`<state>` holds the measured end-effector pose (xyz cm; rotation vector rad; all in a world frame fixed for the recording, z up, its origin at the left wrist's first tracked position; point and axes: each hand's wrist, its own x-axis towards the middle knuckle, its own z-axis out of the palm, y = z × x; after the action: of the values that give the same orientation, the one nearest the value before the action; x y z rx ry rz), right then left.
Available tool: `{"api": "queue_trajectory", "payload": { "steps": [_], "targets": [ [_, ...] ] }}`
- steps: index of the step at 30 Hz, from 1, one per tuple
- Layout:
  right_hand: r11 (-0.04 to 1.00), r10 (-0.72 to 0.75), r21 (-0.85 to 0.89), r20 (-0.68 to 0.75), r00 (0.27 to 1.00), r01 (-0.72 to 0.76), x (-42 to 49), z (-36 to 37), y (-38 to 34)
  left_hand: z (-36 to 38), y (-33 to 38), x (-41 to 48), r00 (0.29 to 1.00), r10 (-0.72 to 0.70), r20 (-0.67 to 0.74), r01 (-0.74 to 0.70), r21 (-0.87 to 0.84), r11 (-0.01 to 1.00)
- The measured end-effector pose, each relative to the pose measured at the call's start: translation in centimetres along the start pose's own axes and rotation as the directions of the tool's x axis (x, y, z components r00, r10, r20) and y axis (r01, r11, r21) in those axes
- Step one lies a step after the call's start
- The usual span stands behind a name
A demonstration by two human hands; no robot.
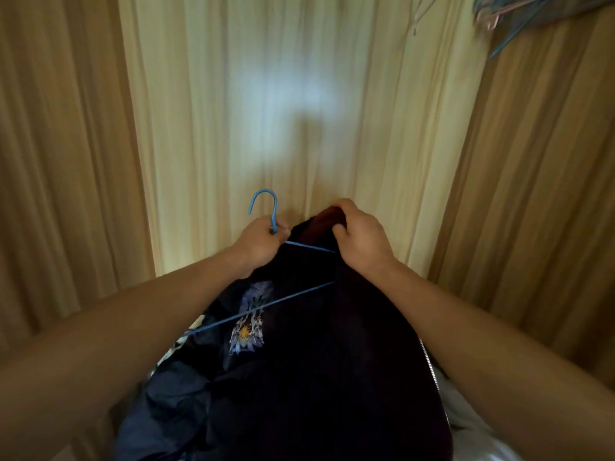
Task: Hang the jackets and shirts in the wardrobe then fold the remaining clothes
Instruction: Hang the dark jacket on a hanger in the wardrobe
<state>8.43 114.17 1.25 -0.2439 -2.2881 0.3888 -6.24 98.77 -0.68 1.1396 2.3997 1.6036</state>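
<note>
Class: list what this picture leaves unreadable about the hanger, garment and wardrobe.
Head view:
- Hanger: one end hidden inside the garment.
- Garment: hem cut off by the bottom edge; jacket or shirt unclear.
- Spare hangers: blurred, cut off at the top corner; count unclear.
- Rail: above the top edge.

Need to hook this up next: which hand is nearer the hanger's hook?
Left. The left hand grips the hanger just under the hook; the right hand holds the garment, off to the hook's right.
</note>
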Motion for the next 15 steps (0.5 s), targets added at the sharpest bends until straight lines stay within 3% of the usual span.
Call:
{"api": "queue_trajectory", "payload": {
  "steps": [5,8,10,11,12,13,15],
  "targets": [
    [0.963,0.145,0.221,0.054,0.988,-0.154,-0.5,1.4,-1.8,2.7,0.1,-1.4,0.993,-0.053,0.103,0.059,-0.060,0.996],
    [0.969,0.163,0.135,0.282,0.946,-0.207,-1.2,0.9,-0.8,2.6,-0.9,-1.9,0.988,-0.073,0.135,0.081,-0.052,0.995],
    [0.951,0.208,0.075,0.558,0.803,-0.299,-1.8,0.2,0.1,2.5,-1.6,-1.8,0.989,-0.099,0.114,0.103,-0.028,0.994],
    [0.927,0.229,0.077,0.660,0.715,-0.368,-1.9,0.1,0.6,2.5,-1.9,-1.8,0.989,-0.102,0.102,0.104,-0.016,0.994],
    [0.919,0.232,0.073,0.696,0.680,-0.388,-2.1,0.4,1.1,2.5,-2.0,-1.7,0.991,-0.093,0.097,0.094,-0.006,0.996],
    [0.930,0.218,0.072,0.679,0.701,-0.359,-2.2,1.0,1.6,2.5,-2.0,-1.7,0.990,-0.085,0.109,0.086,-0.001,0.996],
    [0.982,0.188,-0.101,0.533,0.825,-0.159,-2.4,2.6,2.5,2.3,-2.1,-1.5,0.986,-0.071,0.148,0.076,-0.029,0.997]
  ]
}}
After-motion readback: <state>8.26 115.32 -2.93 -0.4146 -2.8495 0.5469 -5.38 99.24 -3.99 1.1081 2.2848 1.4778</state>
